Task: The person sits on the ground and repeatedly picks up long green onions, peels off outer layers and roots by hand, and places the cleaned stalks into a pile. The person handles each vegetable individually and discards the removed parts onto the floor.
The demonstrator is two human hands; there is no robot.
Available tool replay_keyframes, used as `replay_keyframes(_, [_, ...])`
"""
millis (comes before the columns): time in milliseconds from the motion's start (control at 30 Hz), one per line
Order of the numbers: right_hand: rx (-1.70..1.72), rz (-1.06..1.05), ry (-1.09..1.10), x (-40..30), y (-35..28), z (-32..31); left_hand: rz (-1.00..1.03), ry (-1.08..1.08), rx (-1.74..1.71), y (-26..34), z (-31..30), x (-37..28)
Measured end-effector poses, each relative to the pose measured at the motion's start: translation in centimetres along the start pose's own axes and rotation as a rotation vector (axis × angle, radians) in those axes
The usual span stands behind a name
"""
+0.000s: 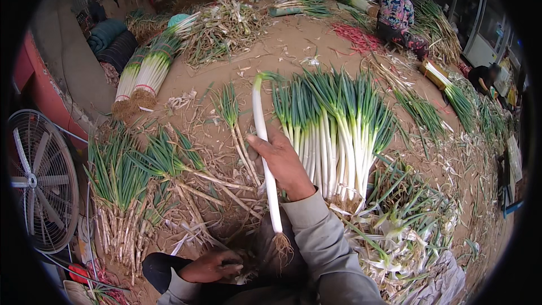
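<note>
My right hand (pixel 277 159) grips a single peeled green onion (pixel 273 203) around its white stalk. The stalk stands nearly upright, its bent green top up and its roots hanging over my lap. Right behind that hand lies a row of cleaned green onions (pixel 338 148), white shafts toward me, green leaves away. Down by my knee, my left hand (pixel 214 266) is low with its fingers curled and apart; I see nothing in it. Ahead of it lie unpeeled green onions (pixel 211 184) with brown, dry outer skins. A thicker pile of unpeeled green onions (pixel 123 203) rests farther left.
A large metal fan (pixel 42 182) stands at the left. Peeled-off leaves and skins (pixel 402 228) heap at my right. Tied bundles of green onions (pixel 148 67) lie at the far left. Red ties (pixel 358 37) lie near a crouching person (pixel 396 12); other people are farther off.
</note>
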State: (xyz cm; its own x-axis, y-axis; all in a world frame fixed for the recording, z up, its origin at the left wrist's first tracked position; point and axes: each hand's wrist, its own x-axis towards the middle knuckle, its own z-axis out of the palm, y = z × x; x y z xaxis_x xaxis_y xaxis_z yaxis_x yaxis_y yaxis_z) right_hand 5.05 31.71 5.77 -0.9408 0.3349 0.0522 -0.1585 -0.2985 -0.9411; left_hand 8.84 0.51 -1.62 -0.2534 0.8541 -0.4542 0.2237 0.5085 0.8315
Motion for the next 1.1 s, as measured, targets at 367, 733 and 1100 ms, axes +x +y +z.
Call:
replay_keyframes(367, [-0.506, 0.008, 0.547, 1.0, 5.2, -23.1, -0.117, 0.179, 0.134, 2.6, -7.7, -1.5])
replay_keyframes(733, [-1.598, 0.372, 0.683, -5.3, 20.6, -27.3, -0.010, 0.244, 0.301, 1.0, -12.6, 0.6])
replay_keyframes(1100, [-1.243, -0.312, 0.122, 8.8, 8.5, -9.5, -0.027, 0.180, 0.499, -1.1, -8.9, 1.3])
